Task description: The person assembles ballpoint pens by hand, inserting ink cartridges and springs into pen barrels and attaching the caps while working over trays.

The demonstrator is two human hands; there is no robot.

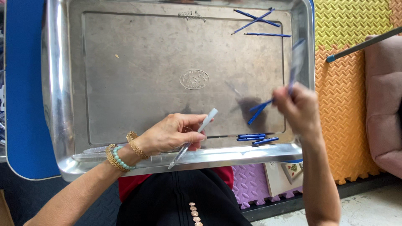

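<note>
Head view shows the left hand (173, 134) over the near edge of the tray (58, 83), its grip pinching a clear pen barrel (193, 137) between thumb and fingers; the barrel slants across the tray's near rim, its white end pointing up toward the tray's middle. Gold bracelets (133, 144) and a green bead band (121, 159) circle that wrist.

Right hand (298, 108) is raised over the tray's right side, blurred, its grip closed around a blue refill (260, 109) that pokes out to the left toward the tray's centre, and a hazy clear piece (298, 58) sticking up above the fingers; what that piece is cannot be told.

On the tray floor, a small bunch of blue refills (251, 136) lies along the near right edge, just below the right hand. Three more refills (257, 19) lie crossed in the far right corner. A small spring (189, 14) sits by the far rim.

Right of the tray, foam mats (347, 25) cover the floor.
</note>
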